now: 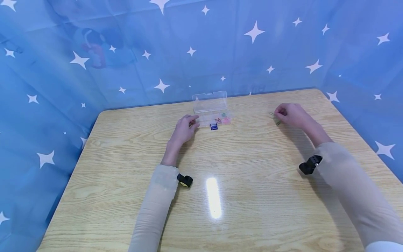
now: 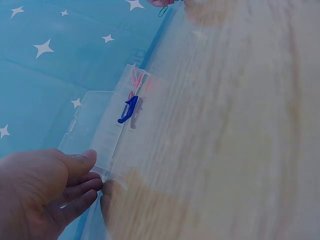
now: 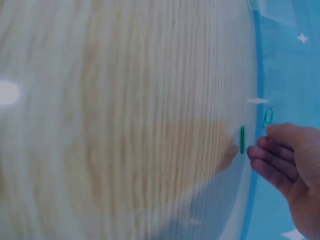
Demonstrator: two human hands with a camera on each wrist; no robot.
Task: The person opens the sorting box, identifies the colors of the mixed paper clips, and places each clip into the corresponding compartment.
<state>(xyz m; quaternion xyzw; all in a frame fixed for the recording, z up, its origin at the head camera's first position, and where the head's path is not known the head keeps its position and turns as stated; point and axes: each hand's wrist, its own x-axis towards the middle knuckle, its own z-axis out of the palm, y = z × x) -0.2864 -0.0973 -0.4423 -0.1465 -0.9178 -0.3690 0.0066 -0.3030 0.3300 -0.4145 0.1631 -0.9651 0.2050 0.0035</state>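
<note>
A clear plastic box (image 1: 210, 112) with its lid open stands at the far middle of the wooden table (image 1: 220, 168). Pink clips (image 1: 225, 120) lie in the box (image 2: 107, 135), and a blue clip (image 1: 214, 126) lies against its front wall. My left hand (image 1: 185, 128) pinches the box's left front corner between fingertips (image 2: 94, 184) and thumb. The blue clip (image 2: 128, 111) and red clips (image 2: 137, 79) show through the wall. Far right, my right hand (image 1: 290, 114) pinches a green paper clip (image 3: 268, 117). A second green clip (image 3: 242, 140) lies on the table by that hand (image 3: 287, 162).
Blue star-patterned cloth (image 1: 126, 52) walls the table on the far side and both flanks. A bright light glare (image 1: 214, 197) sits on the wood near me. Black wrist cameras (image 1: 310, 164) are strapped to both sleeves.
</note>
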